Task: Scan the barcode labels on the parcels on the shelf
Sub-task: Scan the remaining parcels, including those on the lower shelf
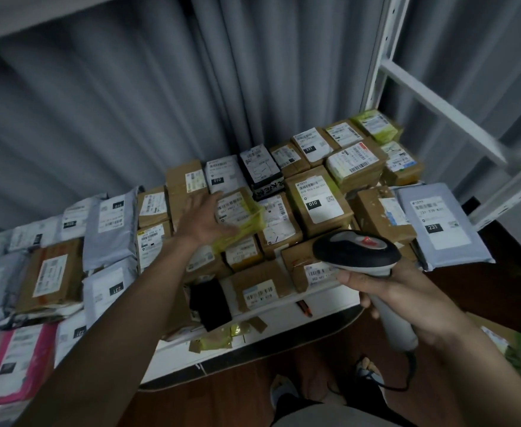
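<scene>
Over the middle of the shelf, the left hand is stretched forward on a nearly straight forearm, palm down, with its fingers straight and spread. They are laid across a small box wrapped in yellow tape, blurred at its edges, so it cannot be told whether the box is pressed down or lifted. This box is seen in the centre of the parcels, which are packed close together in rows on the white shelf: brown cartons in the middle and at the right, grey mailer bags at the left, and a pink bag at the near left corner. White barcode labels are turned upward on nearly all of them.

At the lower right, the right hand is raised in front of the shelf edge, its wrist bent slightly inward. Its fingers are wrapped round the pale handle of a barcode scanner, whose black head is held above a front-row carton and shows a red light on top. A dark cable hangs from the base of the handle. A grey curtain hangs behind the parcels, and a white rack upright stands at the right.
</scene>
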